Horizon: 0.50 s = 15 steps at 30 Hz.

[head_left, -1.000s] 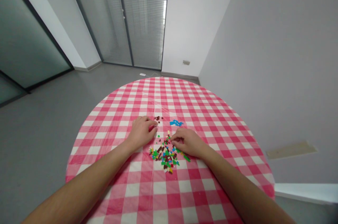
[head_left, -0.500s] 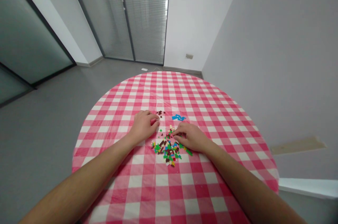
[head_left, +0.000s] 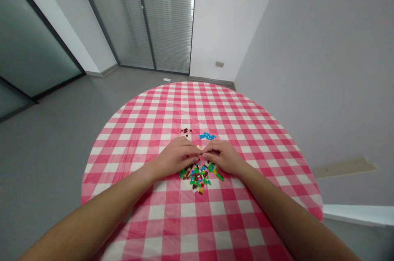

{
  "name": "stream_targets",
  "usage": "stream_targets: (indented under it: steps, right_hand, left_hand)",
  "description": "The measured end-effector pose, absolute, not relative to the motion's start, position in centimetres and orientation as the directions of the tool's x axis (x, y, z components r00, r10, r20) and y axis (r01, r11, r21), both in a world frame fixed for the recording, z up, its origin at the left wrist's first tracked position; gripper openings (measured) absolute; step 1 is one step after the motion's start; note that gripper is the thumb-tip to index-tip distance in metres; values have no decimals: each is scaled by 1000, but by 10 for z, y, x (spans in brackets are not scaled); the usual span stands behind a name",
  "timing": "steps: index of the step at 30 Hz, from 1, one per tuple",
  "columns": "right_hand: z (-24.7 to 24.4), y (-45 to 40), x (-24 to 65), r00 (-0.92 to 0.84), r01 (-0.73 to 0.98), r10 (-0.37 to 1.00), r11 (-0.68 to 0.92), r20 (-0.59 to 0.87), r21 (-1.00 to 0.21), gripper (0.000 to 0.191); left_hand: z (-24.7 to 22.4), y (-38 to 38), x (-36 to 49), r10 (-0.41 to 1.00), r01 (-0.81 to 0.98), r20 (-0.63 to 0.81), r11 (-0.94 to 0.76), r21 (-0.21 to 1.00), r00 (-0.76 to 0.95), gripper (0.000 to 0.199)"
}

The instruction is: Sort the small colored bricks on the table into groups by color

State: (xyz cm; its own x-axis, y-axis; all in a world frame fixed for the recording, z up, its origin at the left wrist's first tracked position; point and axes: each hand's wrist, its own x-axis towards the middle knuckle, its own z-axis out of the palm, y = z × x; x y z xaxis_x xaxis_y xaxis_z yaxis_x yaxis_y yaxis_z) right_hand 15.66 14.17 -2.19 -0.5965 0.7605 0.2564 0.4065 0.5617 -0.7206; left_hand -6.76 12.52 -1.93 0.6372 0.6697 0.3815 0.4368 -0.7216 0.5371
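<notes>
Over the far edge of a mixed pile of small toy building bricks (head_left: 198, 177), my two hands meet almost fingertip to fingertip. My left hand (head_left: 176, 156) comes in from the left, thumb and fingers brought together and partly covering the pile. From the right, my right hand (head_left: 226, 156) has its thumb and forefinger pinched. A tiny dark bit shows between the fingertips, too small to name. Beyond my left hand lies a small group of dark brown bricks (head_left: 185, 130). A cluster of blue bricks (head_left: 207, 136) lies just beyond my right hand.
The round table wears a pink-and-white checked cloth (head_left: 197, 105) under a clear sheet. A grey wall (head_left: 332, 68) stands close on the right. Glass partitions with blinds (head_left: 169, 19) rise behind the table, and grey floor (head_left: 61, 138) shows on the left.
My left hand has moved right and nearer, from beside the brown bricks to my right hand's fingertips. My right hand has stayed almost where it was.
</notes>
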Motion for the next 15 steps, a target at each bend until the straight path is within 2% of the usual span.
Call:
stream_targets:
  steps: [15]
  right_hand:
    - [-18,139,155,-652,390,738,523,173,-757,16]
  left_hand:
    - [-24,123,-61,663,457,376,-732,504,648,17]
